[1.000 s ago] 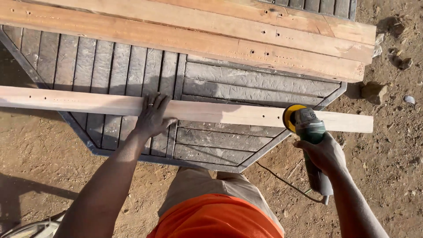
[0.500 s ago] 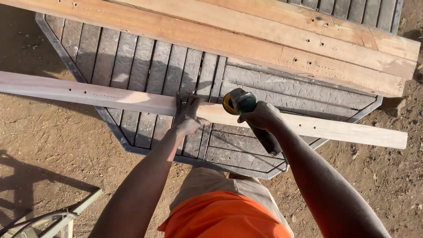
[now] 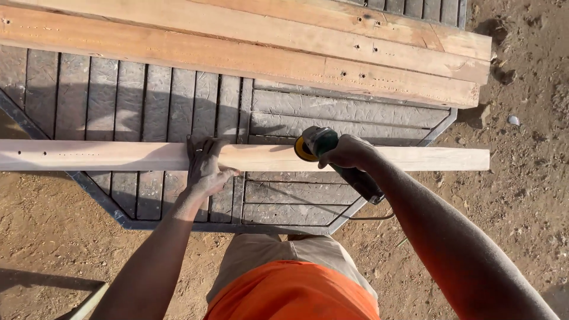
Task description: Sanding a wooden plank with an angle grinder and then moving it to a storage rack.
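The left hand [image 3: 204, 169] is pressing flat, fingers spread, on the pale plank [image 3: 118, 156], which is lying across the grey slatted panel [image 3: 142, 101]. The right hand [image 3: 349, 153] is gripping the angle grinder [image 3: 332, 157], its yellow disc touching the plank's near edge. Bare plank is stretching away both ways; stacked boards [image 3: 267, 47] are lying well beyond.

A grey slatted platform [image 3: 148, 101] rests on bare dirt ground [image 3: 521, 195]. A pale wooden plank [image 3: 432, 159] lies across its near part, and reddish boards [image 3: 237, 41] are stacked along the far edge.
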